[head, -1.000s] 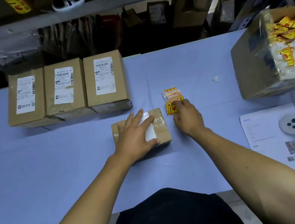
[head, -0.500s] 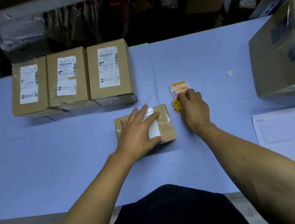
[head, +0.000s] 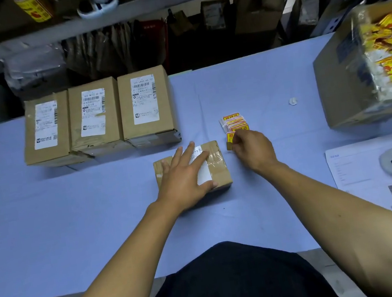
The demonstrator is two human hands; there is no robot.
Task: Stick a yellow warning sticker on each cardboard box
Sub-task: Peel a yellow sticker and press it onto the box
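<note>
Left hand (head: 185, 175) is laid flat, fingers spread, on the centre box (head: 214, 168); a sticker (head: 230, 139) is pinched by the right hand (head: 253, 150).

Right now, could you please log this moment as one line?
left hand: flat on small box | right hand: pinching yellow sticker beside sticker stack | sticker: not yet applied

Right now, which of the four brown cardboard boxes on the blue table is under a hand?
The small, taped brown cardboard box nearest the person: the left hand rests flat on it. The three taller boxes in a row behind are untouched.
</note>
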